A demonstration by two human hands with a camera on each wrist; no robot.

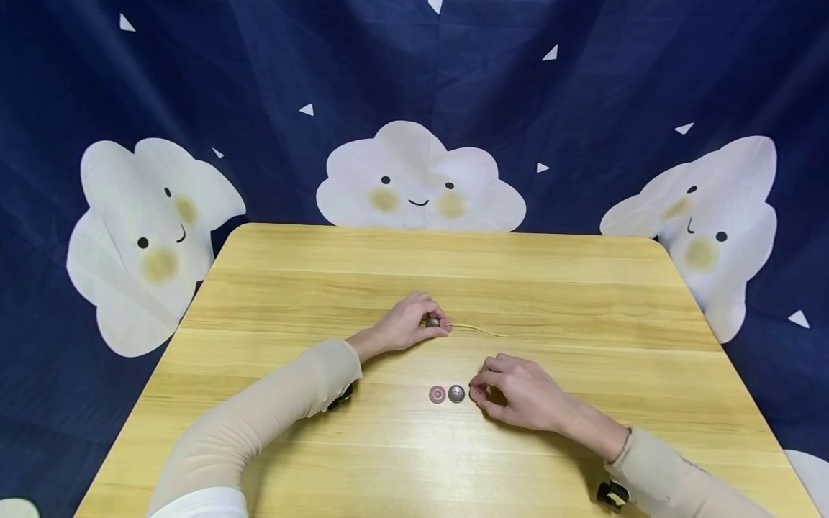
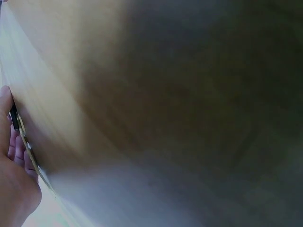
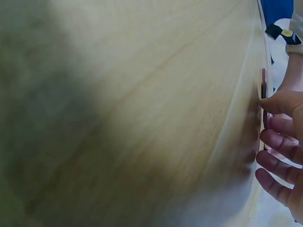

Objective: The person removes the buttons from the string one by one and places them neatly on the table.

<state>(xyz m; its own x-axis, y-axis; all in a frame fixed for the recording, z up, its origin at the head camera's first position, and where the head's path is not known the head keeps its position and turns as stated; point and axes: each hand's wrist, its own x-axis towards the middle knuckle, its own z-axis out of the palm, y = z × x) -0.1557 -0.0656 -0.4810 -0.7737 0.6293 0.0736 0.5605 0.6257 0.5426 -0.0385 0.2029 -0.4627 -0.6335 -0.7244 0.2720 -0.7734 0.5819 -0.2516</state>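
My left hand (image 1: 411,321) pinches a pink button (image 1: 445,324) between thumb and fingers, with a dark metal button (image 1: 432,323) just beside it. From these buttons a thin yellow cord (image 1: 479,330) trails rightward over the table. Nearer the front, my right hand (image 1: 521,393) has thumb and index finger around the edges of another pink button (image 1: 478,393) at the table surface. To its left, in a row, lie a silver-grey button (image 1: 456,393) and a pink one with a pale ring (image 1: 437,394). The left wrist view catches only part of the left hand (image 2: 14,165) at its edge.
Both hands work over a light wooden table (image 1: 583,302) with rounded far corners. Behind it hangs a dark blue cloth (image 1: 414,65) printed with white clouds. Dark wrist devices (image 1: 612,495) sit under the beige sleeves (image 1: 673,475).
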